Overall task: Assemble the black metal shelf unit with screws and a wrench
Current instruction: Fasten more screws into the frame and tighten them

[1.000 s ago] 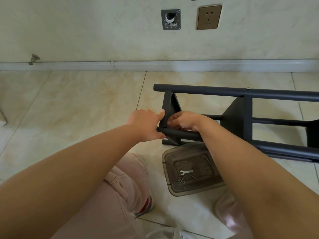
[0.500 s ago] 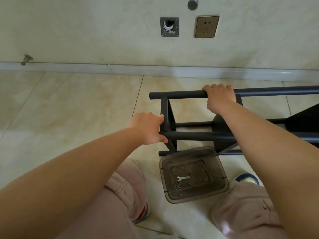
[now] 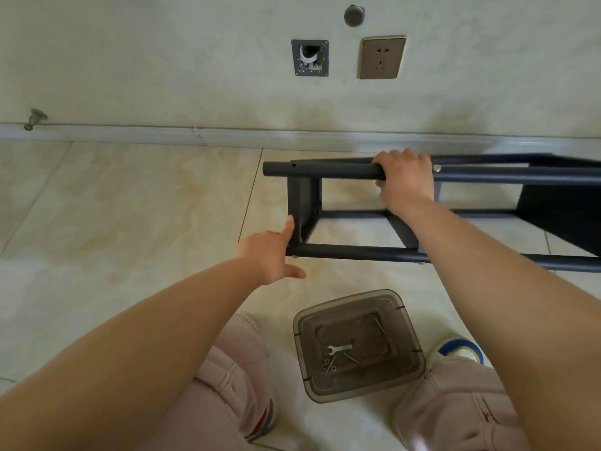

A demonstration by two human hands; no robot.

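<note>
Left hand (image 3: 271, 255) now off the near lower black metal tube (image 3: 357, 252) it was clasping a moment ago; fingers straightened and spread, forefinger laid against the dark end panel (image 3: 300, 211), thumb pointing right below the tube, holding nothing; looks like a steadying touch, not a grasp. Black metal shelf unit (image 3: 536, 209) lying on its side on the cream tiled floor (image 3: 130, 206) near the wall, rolled a little since half a second ago, so small silver screw heads now show under the near tube; probably being turned to reach the next joint. Silver wrench (image 3: 339, 349) and loose screws (image 3: 329, 365) untouched in the smoky clear plastic tub (image 3: 410, 336) between the knees. Right hand (image 3: 405, 182) higher up, arm stretched forward, fingers curled over the top black tube (image 3: 325, 170), clamped firmly on it, as before.
</note>
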